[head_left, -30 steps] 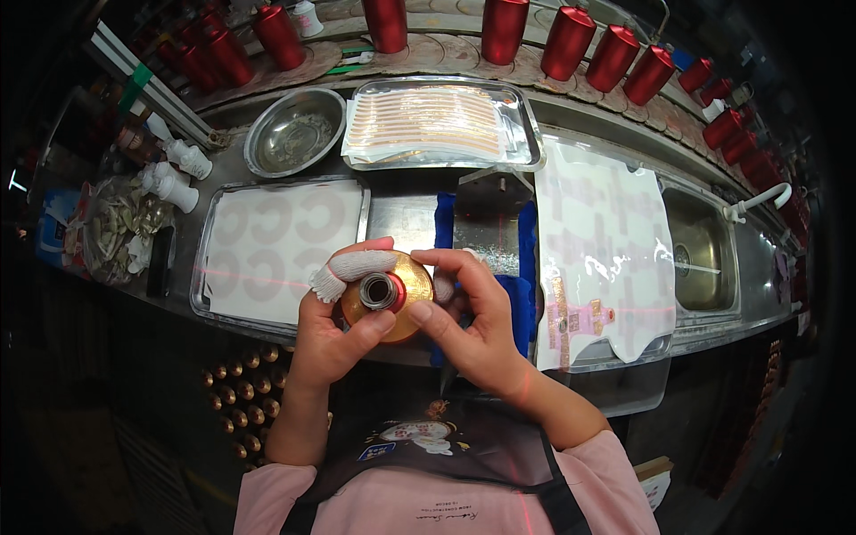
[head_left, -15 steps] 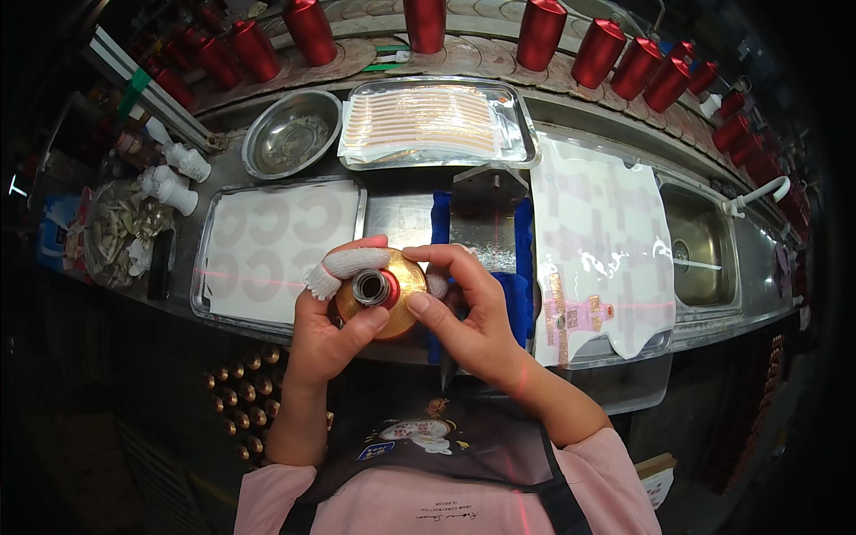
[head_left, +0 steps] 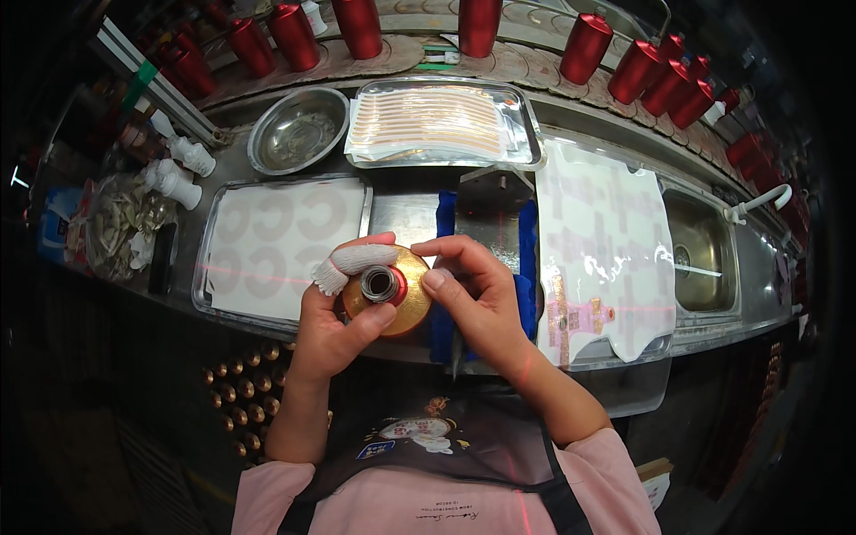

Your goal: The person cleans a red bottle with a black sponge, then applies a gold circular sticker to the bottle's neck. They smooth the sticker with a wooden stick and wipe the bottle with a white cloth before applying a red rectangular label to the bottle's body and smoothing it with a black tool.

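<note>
My left hand [head_left: 332, 325] is wrapped round a bottle [head_left: 413, 301] with a gold shoulder, a red ring and an open, threaded metal neck pointing up at me. A white knitted cover sits on a finger of that hand, and its thumb presses beside the neck. My right hand [head_left: 477, 299] touches the right rim of the gold shoulder with thumb and index finger bent toward each other. Its other fingers are partly hidden. Whether something thin lies under those fingertips cannot be made out. The bottle's body is hidden below its shoulder.
A left tray [head_left: 203, 267] bears a sheet of arc-shaped labels; a back tray [head_left: 526, 134] holds striped strips. A metal bowl [head_left: 299, 131], a blue-edged stand [head_left: 528, 232], a label sheet [head_left: 606, 241] and a sink [head_left: 704, 259] surround the hands. Red bottles [head_left: 479, 27] line a conveyor behind.
The red bottles on the conveyor have shifted to the right. My right thumb has slid up along the gold rim. Both hands still hold the bottle, a little farther right in the picture.
</note>
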Demonstrator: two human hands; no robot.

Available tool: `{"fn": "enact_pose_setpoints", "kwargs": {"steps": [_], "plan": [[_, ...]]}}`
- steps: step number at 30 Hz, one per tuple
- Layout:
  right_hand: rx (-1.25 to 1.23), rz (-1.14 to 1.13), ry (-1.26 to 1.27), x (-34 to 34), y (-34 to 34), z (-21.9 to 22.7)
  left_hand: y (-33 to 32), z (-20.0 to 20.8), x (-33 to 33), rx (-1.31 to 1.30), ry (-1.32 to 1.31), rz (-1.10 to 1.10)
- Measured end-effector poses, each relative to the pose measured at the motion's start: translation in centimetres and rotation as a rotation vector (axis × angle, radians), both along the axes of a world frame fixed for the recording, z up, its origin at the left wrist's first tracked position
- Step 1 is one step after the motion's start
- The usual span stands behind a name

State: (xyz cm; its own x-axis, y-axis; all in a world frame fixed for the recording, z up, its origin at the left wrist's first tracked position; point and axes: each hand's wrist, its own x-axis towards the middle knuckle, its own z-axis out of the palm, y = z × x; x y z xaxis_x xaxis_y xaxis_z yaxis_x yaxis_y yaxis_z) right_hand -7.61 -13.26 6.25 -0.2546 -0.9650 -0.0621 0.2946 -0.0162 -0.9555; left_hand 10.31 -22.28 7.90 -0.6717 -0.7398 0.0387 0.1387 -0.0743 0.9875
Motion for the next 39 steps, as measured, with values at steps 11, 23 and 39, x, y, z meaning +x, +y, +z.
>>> {"fn": "enact_pose_setpoints", "kwargs": {"steps": [11,23,39], "plan": [[0.07,-0.063,0.062,-0.8,-1.8,-0.4,0.2,-0.1,-0.2,0.024,-0.017,0.022],[-0.12,-0.111,0.455,0.3,4.6,3.3,-0.3,-0.9,0.8,-0.12,0.005,-0.094],[-0.229,-0.278,0.76,-0.7,-0.6,3.8,-0.9,-0.7,0.9,-0.195,-0.042,-0.067]]}}
